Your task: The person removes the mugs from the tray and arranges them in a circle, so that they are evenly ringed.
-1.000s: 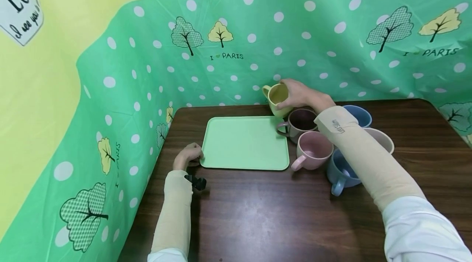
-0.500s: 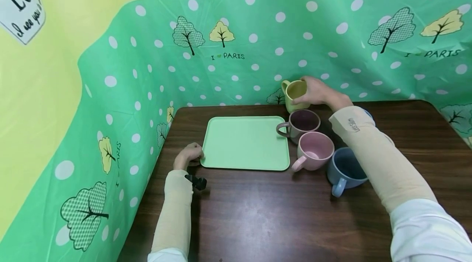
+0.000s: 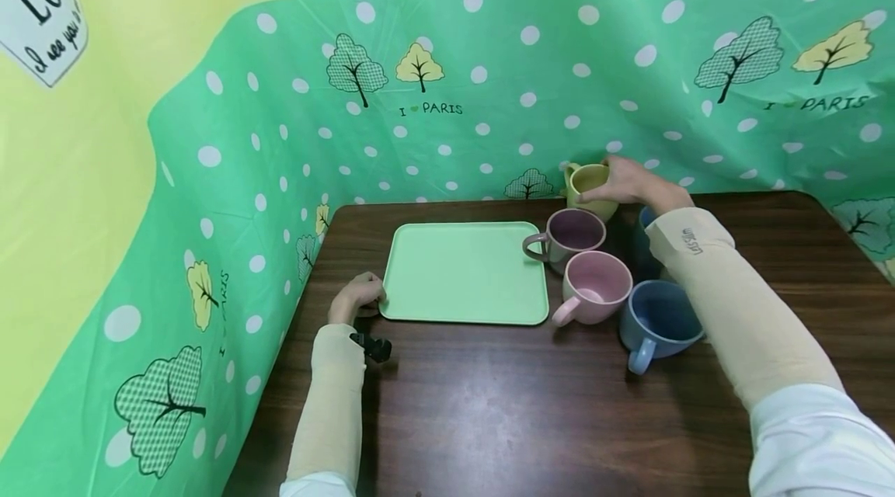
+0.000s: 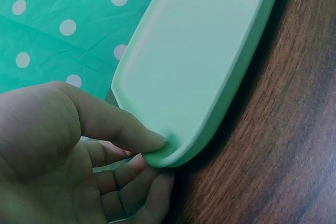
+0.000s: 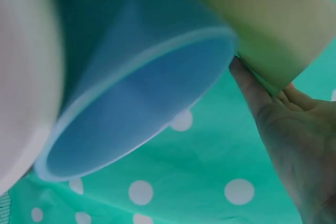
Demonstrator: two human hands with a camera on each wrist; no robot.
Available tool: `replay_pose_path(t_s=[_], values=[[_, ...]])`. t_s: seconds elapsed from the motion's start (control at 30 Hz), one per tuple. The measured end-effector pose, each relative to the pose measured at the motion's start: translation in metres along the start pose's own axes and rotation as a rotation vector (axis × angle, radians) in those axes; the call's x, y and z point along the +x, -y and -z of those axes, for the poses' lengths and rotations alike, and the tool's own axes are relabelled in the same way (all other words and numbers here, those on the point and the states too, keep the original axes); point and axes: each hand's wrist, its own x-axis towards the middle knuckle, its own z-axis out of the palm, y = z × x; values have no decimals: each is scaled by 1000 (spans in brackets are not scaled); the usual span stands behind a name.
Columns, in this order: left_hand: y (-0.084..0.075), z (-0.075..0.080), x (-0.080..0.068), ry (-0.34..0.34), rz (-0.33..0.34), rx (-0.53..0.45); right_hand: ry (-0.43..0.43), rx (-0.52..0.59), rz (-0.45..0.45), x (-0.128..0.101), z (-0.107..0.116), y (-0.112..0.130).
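Observation:
My left hand (image 3: 358, 297) pinches the near left corner of a flat green tray (image 3: 464, 272). In the left wrist view its thumb (image 4: 149, 139) lies over the rim and the other fingers are curled below. At the back of the table my right hand (image 3: 632, 180) grips a yellow mug (image 3: 594, 206) by its rim, the mug's handle facing left. Just in front of it stands a mauve mug (image 3: 562, 250), its handle overlapping the tray's right edge in the head view. The right wrist view shows a blue mug (image 5: 142, 108) close beside the yellow one.
In front of the mauve mug stand a pink mug (image 3: 594, 291) and a blue mug (image 3: 657, 322). The right sleeve (image 3: 727, 287) hides most of another blue mug (image 3: 641, 241). A pale mug (image 5: 26, 77) fills the right wrist view's left edge. A patterned cloth (image 3: 454, 155) rises behind the table.
My right hand has moved right with the yellow mug, from behind the tray's right corner to behind and right of the mauve mug, and lowered slightly. The left hand and tray stay put.

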Motion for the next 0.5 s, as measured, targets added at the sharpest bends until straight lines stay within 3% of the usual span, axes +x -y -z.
replay_pose_path(t_s=[0.5], values=[[2, 0, -1, -3, -20, 7, 80, -56, -38, -11, 3, -10]])
